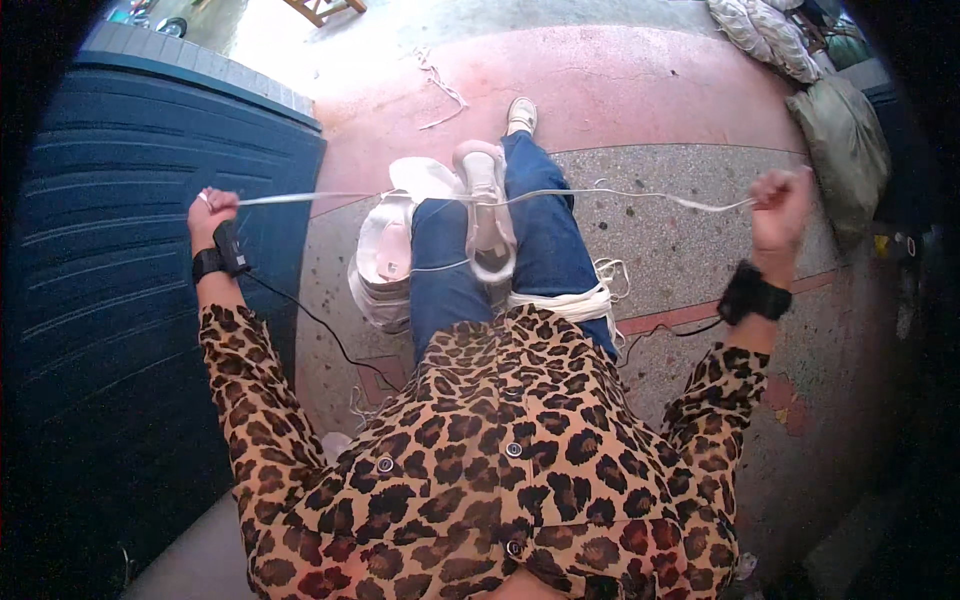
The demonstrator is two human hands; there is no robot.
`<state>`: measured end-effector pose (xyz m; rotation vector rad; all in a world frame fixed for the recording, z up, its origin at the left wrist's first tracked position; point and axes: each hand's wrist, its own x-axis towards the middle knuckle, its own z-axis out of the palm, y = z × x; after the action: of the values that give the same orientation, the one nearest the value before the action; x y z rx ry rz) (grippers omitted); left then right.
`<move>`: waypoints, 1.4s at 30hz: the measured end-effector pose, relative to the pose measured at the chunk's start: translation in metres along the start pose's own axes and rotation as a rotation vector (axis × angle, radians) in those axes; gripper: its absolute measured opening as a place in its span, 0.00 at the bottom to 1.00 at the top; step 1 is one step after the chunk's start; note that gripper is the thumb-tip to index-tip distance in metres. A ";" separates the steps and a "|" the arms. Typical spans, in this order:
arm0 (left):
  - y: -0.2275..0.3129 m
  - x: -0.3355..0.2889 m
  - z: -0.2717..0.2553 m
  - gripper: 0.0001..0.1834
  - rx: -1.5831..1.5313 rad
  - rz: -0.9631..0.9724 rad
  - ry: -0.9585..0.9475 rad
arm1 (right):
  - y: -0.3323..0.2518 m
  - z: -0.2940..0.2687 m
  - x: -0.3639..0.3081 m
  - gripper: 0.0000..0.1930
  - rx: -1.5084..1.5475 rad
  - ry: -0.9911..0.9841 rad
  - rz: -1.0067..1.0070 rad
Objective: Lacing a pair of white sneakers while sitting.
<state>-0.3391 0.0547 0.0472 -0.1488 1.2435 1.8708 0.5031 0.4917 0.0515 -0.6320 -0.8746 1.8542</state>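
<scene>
A pale pink and white shoe [487,215] rests between my thighs with its toe end pointing away from me. Through its upper runs a white shoelace [640,194], drawn out wide to both sides. My left hand [213,212], far out to the left, is closed around one end. The other end is in my right hand [778,208], raised at the far right and slightly blurred, its fingers curled. Several more pale shoes [380,270] appear heaped beside my left leg. Across my right thigh lies a bundle of white laces [572,303], some strands hanging off its outer side.
A dark blue panelled door [150,230] stands close beyond my left hand. Loose white laces [440,88] lie on the pink floor ahead. At the right are a grey-green sack [842,150] and a white bundle [765,38]. Cables trail from both wrist straps.
</scene>
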 end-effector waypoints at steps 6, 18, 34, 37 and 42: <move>-0.154 -0.009 0.064 0.12 0.469 -0.108 -0.022 | 0.180 0.092 -0.047 0.14 -0.988 -0.153 0.321; -0.384 -0.100 0.182 0.20 1.511 0.159 -0.442 | 0.307 0.156 -0.056 0.09 -1.823 -0.393 -0.206; -0.357 -0.116 0.160 0.20 1.829 0.345 -0.674 | 0.324 0.164 -0.052 0.06 -1.854 -0.491 -0.373; -0.356 -0.112 0.158 0.18 1.563 0.254 -0.529 | 0.319 0.170 -0.056 0.08 -1.869 -0.412 -0.445; -0.366 -0.110 0.158 0.17 1.534 0.347 -0.416 | 0.304 0.187 -0.074 0.14 -1.903 -0.419 -0.492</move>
<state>0.0408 0.1648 -0.0723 1.2410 2.0721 0.6628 0.2311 0.2817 -0.0712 -0.9030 -2.7004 0.1957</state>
